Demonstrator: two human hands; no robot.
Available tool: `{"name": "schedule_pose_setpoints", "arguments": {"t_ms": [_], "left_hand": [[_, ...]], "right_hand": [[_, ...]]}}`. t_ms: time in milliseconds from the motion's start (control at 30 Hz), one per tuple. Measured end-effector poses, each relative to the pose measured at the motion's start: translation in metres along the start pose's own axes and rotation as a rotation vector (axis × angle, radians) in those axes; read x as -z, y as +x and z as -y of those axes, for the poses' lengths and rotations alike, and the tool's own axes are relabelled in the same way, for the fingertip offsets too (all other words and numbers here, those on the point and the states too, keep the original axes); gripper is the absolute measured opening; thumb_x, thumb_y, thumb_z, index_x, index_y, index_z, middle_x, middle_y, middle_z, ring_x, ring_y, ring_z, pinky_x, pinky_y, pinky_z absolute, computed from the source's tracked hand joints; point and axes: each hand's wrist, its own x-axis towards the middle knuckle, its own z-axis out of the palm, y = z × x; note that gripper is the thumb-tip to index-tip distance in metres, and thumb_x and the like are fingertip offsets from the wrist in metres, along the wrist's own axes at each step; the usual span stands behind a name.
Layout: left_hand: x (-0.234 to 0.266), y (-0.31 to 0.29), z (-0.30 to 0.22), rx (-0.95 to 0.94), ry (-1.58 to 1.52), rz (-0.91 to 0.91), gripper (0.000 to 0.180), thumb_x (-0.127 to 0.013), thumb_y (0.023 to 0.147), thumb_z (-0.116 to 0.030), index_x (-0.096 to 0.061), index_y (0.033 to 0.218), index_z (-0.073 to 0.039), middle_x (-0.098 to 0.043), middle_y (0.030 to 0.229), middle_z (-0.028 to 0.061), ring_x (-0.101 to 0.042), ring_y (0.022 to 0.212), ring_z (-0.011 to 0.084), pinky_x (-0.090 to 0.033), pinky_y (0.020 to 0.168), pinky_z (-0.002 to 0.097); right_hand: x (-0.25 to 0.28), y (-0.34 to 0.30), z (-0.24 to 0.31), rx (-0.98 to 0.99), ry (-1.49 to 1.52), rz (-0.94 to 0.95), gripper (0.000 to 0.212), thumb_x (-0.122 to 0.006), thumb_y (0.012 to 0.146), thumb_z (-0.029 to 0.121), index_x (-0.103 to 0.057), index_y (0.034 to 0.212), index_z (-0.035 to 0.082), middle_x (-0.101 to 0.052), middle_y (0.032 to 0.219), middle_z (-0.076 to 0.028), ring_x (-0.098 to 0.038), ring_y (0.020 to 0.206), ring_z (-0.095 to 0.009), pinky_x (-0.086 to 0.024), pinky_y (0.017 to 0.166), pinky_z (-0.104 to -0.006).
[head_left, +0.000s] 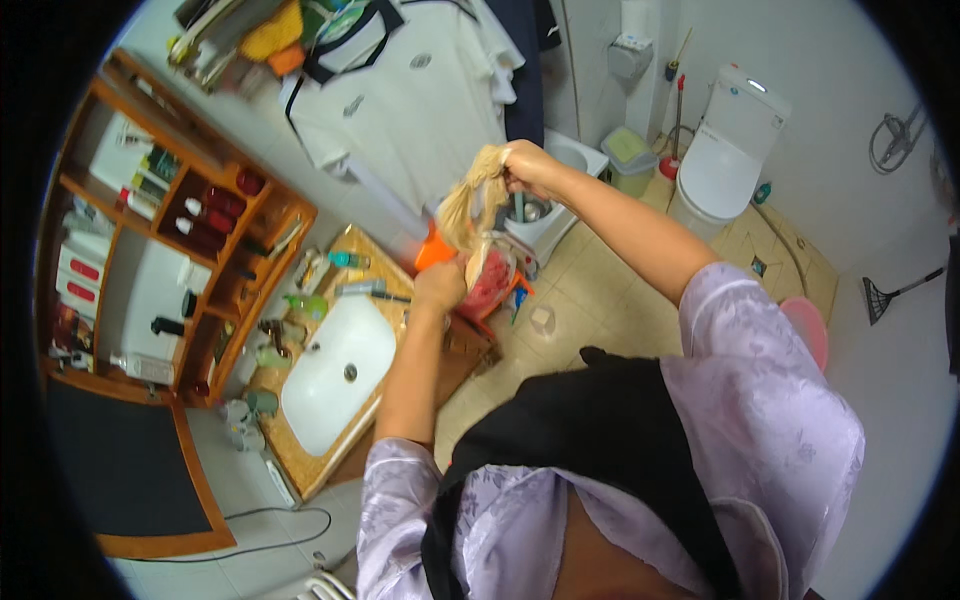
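Note:
A beige cloth [474, 208], bunched and hanging in folds, is stretched between my two hands. My right hand [530, 168] grips its upper end, fingers closed around it. Lower and to the left, my left hand [440, 286] is closed on the cloth's lower part, beside the washbasin counter. Just beyond that hand are an orange plastic thing [434, 248] and a red container [490, 282], partly covered by the cloth and hand. White shirts with dark collars [400, 100] hang behind the cloth.
To the left, a white washbasin [338, 375] sits in a brown counter crowded with bottles, below a wooden shelf cabinet [215, 235]. A white toilet [718, 170], red plunger [671, 166] and lidded bin [628, 160] stand at far right. A pink basin [806, 330] leans by the right wall.

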Motion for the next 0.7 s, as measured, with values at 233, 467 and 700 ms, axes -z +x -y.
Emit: {"name": "schedule_pose_setpoints", "arguments": {"t_ms": [233,467,700], "left_hand": [[-0.036,0.058,-0.067,0.183,-0.727,0.046,0.030,-0.050,0.081,-0.010,-0.053,0.109,0.003,-0.060,0.090,0.0087,-0.057,0.080,0.0138,-0.045,0.070,0.0250],[-0.037,0.087,-0.196,-0.087,-1.092,-0.270,0.059,-0.064,0.078,-0.016,-0.035,0.125,0.006,-0.050,0.113,0.0152,-0.049,0.102,0.0189,-0.039,0.086,0.0287],[-0.015,0.110,-0.154,-0.011,-1.128,-0.315,0.030,-0.060,0.080,-0.018,-0.053,0.102,0.002,-0.059,0.088,0.0060,-0.055,0.080,0.0136,-0.043,0.072,0.0243]], "right_hand": [[0.146,-0.021,-0.011,-0.157,-0.095,0.012,0.033,-0.044,0.080,0.033,-0.059,0.093,0.007,-0.061,0.087,-0.009,-0.058,0.070,-0.014,-0.042,0.053,-0.0233],[0.151,-0.010,-0.025,-0.375,0.361,0.316,0.026,-0.044,0.067,0.002,-0.053,0.091,-0.005,-0.056,0.092,-0.022,-0.055,0.090,-0.038,-0.043,0.081,-0.0530],[0.158,0.004,0.007,-0.326,-0.026,0.330,0.027,-0.043,0.077,0.008,-0.053,0.099,-0.003,-0.059,0.092,-0.019,-0.060,0.084,-0.028,-0.049,0.074,-0.0438]]}}
